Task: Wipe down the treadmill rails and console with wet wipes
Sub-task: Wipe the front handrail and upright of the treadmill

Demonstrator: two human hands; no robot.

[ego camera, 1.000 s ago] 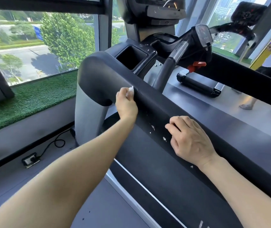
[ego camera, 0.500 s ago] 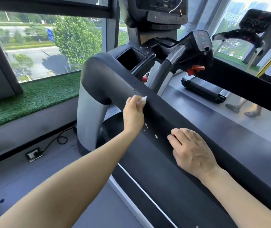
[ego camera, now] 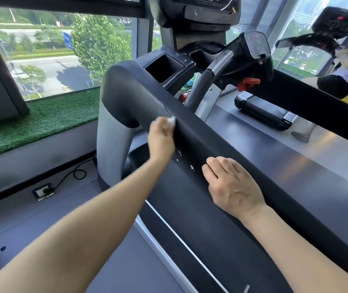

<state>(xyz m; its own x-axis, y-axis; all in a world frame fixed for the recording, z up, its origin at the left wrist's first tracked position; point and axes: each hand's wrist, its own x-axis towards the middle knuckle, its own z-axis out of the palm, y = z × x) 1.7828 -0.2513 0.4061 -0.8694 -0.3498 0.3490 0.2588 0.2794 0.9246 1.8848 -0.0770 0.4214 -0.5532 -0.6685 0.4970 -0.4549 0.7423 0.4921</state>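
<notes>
Black padded rail (ego camera: 221,149) of the treadmill, running diagonal from upper left to lower right, with small white flecks (ego camera: 192,167) on its side. Above, at the top edge, the console (ego camera: 202,11). Right hand (ego camera: 233,187) laid on the rail, fingers bent loosely, holding nothing. Left hand (ego camera: 161,140) blurred, pressing a small white wet wipe (ego camera: 171,121) pinched in the fingers against the rail side near its curved end.

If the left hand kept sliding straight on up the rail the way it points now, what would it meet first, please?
Probably the seam across the black rail, just ahead of the wet wipe held in the left hand. Beyond it lies the rail's rounded corner; depth is hard to judge.
</notes>
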